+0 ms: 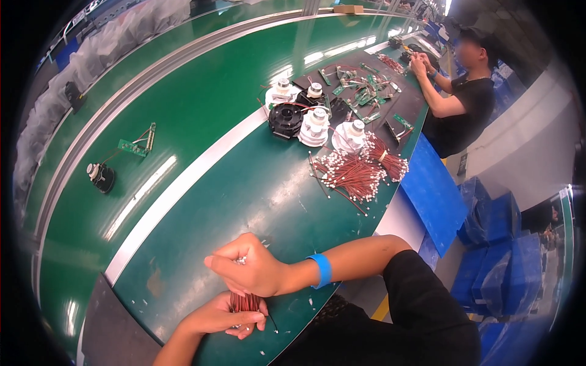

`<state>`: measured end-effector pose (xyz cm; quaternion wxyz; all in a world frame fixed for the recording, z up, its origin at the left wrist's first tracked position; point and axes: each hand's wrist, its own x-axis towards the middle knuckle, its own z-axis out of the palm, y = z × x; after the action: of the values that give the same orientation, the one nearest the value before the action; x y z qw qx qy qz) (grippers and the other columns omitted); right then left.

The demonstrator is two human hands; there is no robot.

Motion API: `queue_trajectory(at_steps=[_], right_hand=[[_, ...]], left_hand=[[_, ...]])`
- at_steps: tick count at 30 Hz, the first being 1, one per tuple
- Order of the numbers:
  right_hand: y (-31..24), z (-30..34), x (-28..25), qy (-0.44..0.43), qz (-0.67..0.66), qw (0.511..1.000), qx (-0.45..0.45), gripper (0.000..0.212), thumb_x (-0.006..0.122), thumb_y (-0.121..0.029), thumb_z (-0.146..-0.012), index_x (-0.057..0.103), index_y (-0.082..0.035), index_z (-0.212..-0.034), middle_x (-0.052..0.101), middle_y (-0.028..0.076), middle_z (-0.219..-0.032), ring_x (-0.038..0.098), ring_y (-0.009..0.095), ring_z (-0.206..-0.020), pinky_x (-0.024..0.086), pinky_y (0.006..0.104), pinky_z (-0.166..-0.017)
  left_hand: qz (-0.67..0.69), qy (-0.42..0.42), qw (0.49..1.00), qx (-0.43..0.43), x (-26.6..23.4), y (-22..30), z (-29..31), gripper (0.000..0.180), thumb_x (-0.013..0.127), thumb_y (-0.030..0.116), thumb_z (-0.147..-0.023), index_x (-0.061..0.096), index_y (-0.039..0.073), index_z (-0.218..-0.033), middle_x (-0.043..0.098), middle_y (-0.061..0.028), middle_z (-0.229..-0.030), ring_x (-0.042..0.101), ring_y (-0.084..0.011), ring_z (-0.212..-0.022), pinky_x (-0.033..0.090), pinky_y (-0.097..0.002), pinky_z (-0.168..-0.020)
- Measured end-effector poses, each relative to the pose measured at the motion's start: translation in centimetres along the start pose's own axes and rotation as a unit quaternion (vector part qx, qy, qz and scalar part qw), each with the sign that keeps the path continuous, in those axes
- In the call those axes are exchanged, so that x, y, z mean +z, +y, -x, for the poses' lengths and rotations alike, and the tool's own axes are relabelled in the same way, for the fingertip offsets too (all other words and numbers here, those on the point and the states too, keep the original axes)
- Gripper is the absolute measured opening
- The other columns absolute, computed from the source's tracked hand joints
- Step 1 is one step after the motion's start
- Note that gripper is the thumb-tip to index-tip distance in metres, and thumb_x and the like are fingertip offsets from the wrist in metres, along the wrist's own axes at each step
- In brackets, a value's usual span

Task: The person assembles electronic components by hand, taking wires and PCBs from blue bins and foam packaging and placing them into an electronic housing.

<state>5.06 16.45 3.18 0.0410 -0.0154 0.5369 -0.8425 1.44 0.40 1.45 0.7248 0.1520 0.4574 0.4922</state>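
Observation:
A bundle of thin red wires (245, 303) with white end connectors is held upright between my hands, low over the green worktop. My left hand (215, 314) grips its lower part, thumb across the wires. Above it, my right hand (251, 268) is closed around the upper part, and a few white connectors show between its fingers. A blue band (320, 271) circles my right wrist. Farther off lies a loose pile of similar wires (351, 175), beside a tied bunch of wires (383, 156).
White and black motor units (314, 127) stand behind the wire pile, near many green circuit boards (366, 88) on a dark mat. A green conveyor belt (201, 91) at left carries a motor with a board (135, 146). A co-worker (461, 97) handles parts at far right; blue crates (494, 268) stand right.

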Motion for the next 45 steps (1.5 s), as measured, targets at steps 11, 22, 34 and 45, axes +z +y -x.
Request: queue_trajectory(at_steps=[11,22,34,45], right_hand=[[0.8,-1.3,-0.7,-0.002,-0.103,0.995,0.016,0.030,0.048,-0.014,-0.093,0.045,-0.005,-0.065,0.044,0.001,-0.051,0.048,0.009,-0.047,0.042,0.0245,-0.047],[1.0,-1.5,-0.5,0.019,-0.114,0.993,0.035,0.042,0.049,-0.025,-0.093,0.044,-0.004,-0.057,0.048,0.004,-0.049,0.049,0.011,-0.042,0.043,0.0257,-0.042],[0.7,-1.0,-0.3,0.032,-0.099,0.993,0.048,0.060,0.047,-0.028,-0.096,0.038,-0.004,-0.042,0.042,0.005,-0.038,0.041,0.011,-0.030,0.033,0.0258,-0.031],[0.3,0.1,0.1,0.013,0.055,0.998,-0.035,0.059,0.051,-0.021,-0.094,0.036,-0.005,-0.040,0.041,-0.001,-0.038,0.034,0.002,-0.038,0.024,0.0236,-0.034]], left_hand=[[0.111,0.053,0.992,0.011,0.3,-0.5,0.1,0.023,0.054,0.024,-0.092,0.043,0.009,-0.078,0.035,0.0026,-0.060,0.024,-0.0064,-0.045,0.020,-0.0219,-0.040],[0.092,0.058,0.994,0.015,0.2,-1.2,0.1,0.029,0.053,0.025,-0.093,0.037,0.011,-0.073,0.032,0.0034,-0.056,0.025,-0.0066,-0.045,0.019,-0.0222,-0.039],[0.050,0.002,0.999,0.014,0.0,-0.1,0.1,0.019,0.054,0.020,-0.093,0.052,0.003,-0.085,0.055,-0.0077,-0.071,0.048,-0.0119,-0.052,0.032,-0.0222,-0.043],[0.000,-0.005,1.000,-0.017,0.3,0.0,0.0,0.018,0.060,0.019,-0.089,0.054,0.002,-0.084,0.058,-0.0059,-0.071,0.049,-0.0100,-0.053,0.034,-0.0215,-0.044]])
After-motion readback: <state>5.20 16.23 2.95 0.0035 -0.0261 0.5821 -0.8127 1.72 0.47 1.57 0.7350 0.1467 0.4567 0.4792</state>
